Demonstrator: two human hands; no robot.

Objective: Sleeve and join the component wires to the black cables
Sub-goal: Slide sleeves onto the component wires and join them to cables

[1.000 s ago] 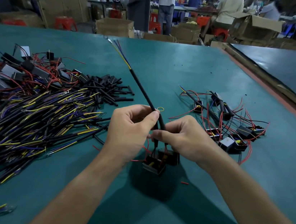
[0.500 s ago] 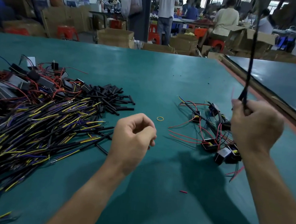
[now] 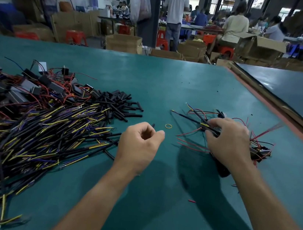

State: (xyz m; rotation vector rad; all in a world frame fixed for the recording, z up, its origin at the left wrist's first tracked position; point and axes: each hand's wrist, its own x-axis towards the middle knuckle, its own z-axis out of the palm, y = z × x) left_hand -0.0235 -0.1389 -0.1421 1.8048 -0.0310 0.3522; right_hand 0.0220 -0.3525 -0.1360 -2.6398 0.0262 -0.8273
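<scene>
My right hand (image 3: 228, 142) is low over the small pile of joined units (image 3: 259, 151) at the right, its fingers curled round a black cable (image 3: 190, 119) that lies pointing left on the green table. My left hand (image 3: 141, 142) hovers mid-table, loosely curled, with nothing visibly in it; a small black bit lies just past its forefinger. At the left is a big heap of black cables with yellow and purple wire ends (image 3: 39, 129). Behind that heap lie black box components with red wires (image 3: 25, 86). A pile of short black sleeves (image 3: 117, 104) lies beside them.
A yellow rubber band (image 3: 168, 125) lies between my hands, and a red wire scrap (image 3: 191, 201) lies nearer to me. The table's orange right edge (image 3: 289, 131) borders a second dark table. Cardboard boxes, red stools and people fill the room behind.
My right hand dropped from its raised position, bringing the black cable down flat onto the right pile. My left hand let go earlier and has stayed in place, loosely curled.
</scene>
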